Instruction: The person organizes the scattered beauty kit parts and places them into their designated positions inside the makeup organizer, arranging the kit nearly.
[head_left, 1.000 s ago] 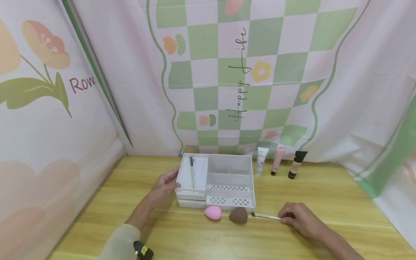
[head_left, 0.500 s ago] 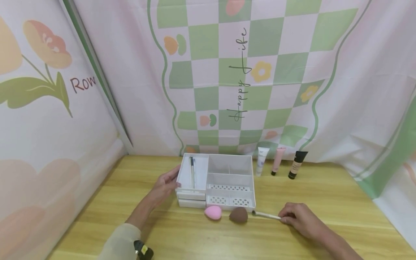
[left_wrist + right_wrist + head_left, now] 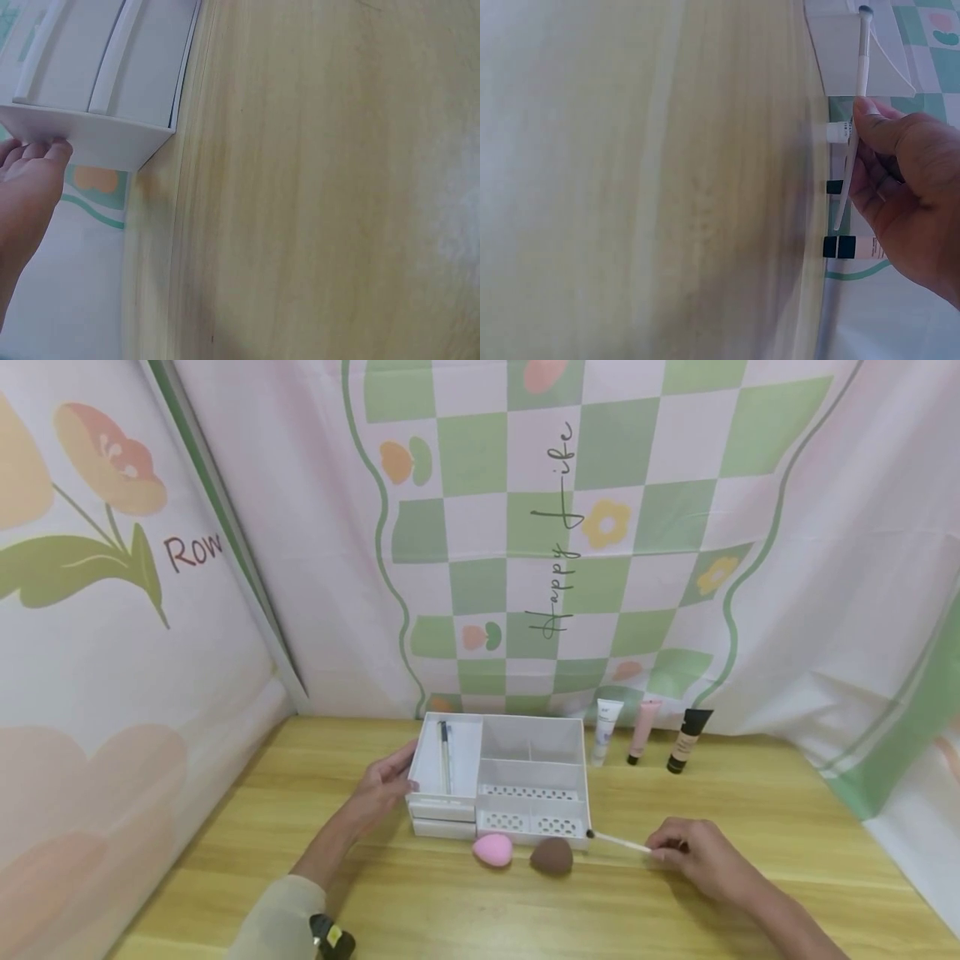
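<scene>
A slim white makeup brush (image 3: 619, 842) with a dark tip is pinched between the thumb and fingers of my right hand (image 3: 701, 860). In the right wrist view the brush (image 3: 863, 71) stands nearly upright past the fingertips, its thin end showing below them. The dark tip is near the front right corner of a white organizer (image 3: 531, 737). My left hand (image 3: 378, 795) rests against the organizer's left side. From the left wrist, the fingers (image 3: 54, 152) touch its side wall below two drawer fronts. Two slim brushes or pencils (image 3: 446, 756) lie in the organizer's left top tray.
A pink makeup sponge (image 3: 492, 850) and a brown one (image 3: 551, 857) sit at the organizer's front edge. To its right stand a white tube (image 3: 606, 733), a pink tube (image 3: 642, 732) and a black-capped beige tube (image 3: 686, 742). A patterned curtain (image 3: 465, 527) hangs behind the wooden table (image 3: 450, 918).
My right hand has raised the brush slightly, and its dark tip now sits higher by the organizer's corner. The left hand stays where it was.
</scene>
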{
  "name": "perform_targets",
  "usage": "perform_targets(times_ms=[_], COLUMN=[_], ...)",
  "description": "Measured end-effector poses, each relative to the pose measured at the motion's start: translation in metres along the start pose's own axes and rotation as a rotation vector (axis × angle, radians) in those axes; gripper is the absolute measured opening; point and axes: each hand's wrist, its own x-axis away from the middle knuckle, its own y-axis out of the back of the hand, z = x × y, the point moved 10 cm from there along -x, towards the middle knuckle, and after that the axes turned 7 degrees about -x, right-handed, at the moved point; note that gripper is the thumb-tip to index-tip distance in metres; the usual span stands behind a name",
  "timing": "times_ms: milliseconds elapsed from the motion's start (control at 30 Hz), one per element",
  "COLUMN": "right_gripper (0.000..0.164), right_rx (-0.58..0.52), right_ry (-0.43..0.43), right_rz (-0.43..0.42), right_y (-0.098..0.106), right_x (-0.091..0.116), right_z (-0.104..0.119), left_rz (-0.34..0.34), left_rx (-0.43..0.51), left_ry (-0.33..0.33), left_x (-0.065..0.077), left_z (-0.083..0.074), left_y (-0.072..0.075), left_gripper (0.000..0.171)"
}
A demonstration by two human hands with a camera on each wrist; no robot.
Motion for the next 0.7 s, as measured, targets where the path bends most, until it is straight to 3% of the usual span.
perform_targets(times_ms=[233, 467, 700], right_gripper=[0.01, 0.009, 0.009], right_rx=[-0.036, -0.027, -0.024], right_ry=[-0.107, -0.048, -0.02], right_rz=[0.009, -0.043, -0.013], right_y=[0.006, 0.011, 0.008], right_x=[-0.007, -0.023, -0.044], right_z=[0.001, 0.019, 0.037], left_rz=[0.001, -0.014, -0.006], left_rx=[-0.004, -0.002, 0.003], left_ry=[0.003, 0.017, -0.002], left_x=[0.0, 0.001, 0.002], left_z=[0.0, 0.002, -0.001], left_y=[0.0, 0.001, 0.0], left_gripper=[0.079, 0.079, 0.079])
